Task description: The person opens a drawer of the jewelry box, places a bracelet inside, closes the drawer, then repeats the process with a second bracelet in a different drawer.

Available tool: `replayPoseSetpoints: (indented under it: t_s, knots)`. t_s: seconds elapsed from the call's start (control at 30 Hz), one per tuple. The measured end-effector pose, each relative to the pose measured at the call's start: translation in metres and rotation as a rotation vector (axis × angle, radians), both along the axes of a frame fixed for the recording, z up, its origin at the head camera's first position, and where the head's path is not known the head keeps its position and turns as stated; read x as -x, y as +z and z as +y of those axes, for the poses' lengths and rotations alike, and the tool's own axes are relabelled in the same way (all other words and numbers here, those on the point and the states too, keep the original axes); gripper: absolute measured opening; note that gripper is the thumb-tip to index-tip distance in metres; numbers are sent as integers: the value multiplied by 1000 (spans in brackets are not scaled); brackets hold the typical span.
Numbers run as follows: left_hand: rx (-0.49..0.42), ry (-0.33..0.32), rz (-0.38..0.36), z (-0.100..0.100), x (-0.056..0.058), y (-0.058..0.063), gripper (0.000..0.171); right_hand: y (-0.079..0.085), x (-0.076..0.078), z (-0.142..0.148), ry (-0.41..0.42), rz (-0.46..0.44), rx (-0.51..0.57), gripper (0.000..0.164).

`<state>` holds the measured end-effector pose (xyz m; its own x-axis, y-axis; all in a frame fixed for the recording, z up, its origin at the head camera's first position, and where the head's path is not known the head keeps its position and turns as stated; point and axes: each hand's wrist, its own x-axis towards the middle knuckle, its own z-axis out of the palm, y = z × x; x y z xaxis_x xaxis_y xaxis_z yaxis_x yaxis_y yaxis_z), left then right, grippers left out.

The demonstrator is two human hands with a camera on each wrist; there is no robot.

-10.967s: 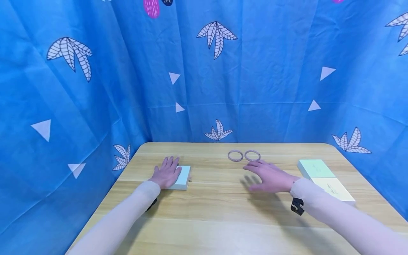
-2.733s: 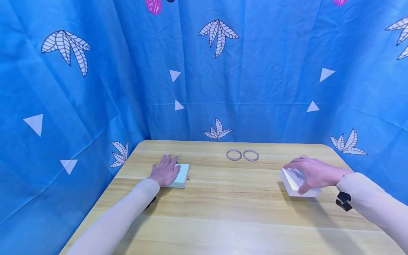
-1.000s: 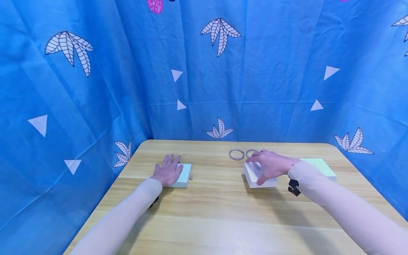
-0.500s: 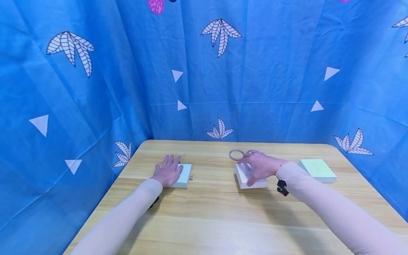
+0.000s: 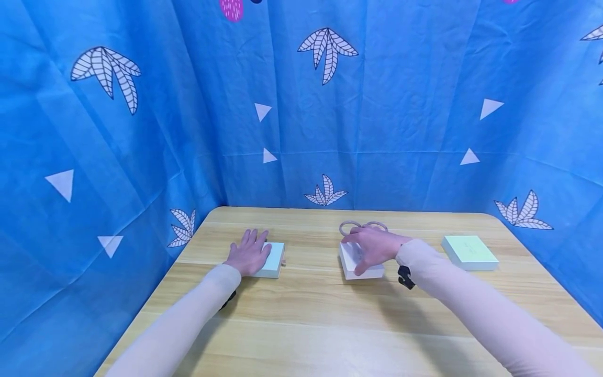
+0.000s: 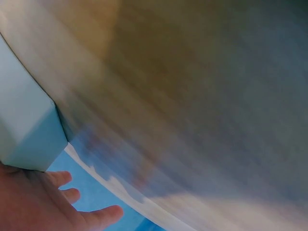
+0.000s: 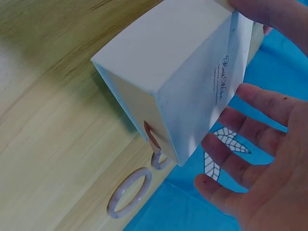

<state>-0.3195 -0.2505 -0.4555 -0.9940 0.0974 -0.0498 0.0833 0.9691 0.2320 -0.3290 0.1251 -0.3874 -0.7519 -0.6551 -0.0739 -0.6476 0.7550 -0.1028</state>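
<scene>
My left hand (image 5: 248,255) lies flat with spread fingers on a light-blue box (image 5: 273,264) at the left. In the left wrist view a corner of that box (image 6: 29,115) shows above the hand. My right hand (image 5: 375,247) grips a white box (image 5: 350,266) from above, thumb on the near side and fingers towards the far side. The right wrist view shows dark script on this box (image 7: 192,91) and a brown ribbon tab (image 7: 151,134) at one end. Just behind it lie two lavender bangles, a left one (image 5: 341,228) and a partly hidden right one (image 5: 378,223).
A box with a pale-green top (image 5: 472,250) sits at the right side of the wooden table (image 5: 301,335). A blue patterned curtain (image 5: 400,104) hangs behind the table and along its sides.
The right hand, unladen at first, has taken the cream-topped box from before the green one and carried it left to the bangles. The left hand has stayed on the light-blue box.
</scene>
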Motion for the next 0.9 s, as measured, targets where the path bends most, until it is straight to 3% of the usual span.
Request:
replayPoseSetpoints:
  t_s: [0.23, 0.6, 0.9]
  knots:
    - [5, 5, -1, 0, -1, 0, 68, -2, 2, -12, 14, -46, 19, 83]
    - [-12, 0, -5, 2, -2, 4, 67, -3, 4, -31, 86, -11, 35, 82]
    - [-9, 3, -6, 2, -2, 3, 68, -7, 7, -44, 44, -3, 18, 82]
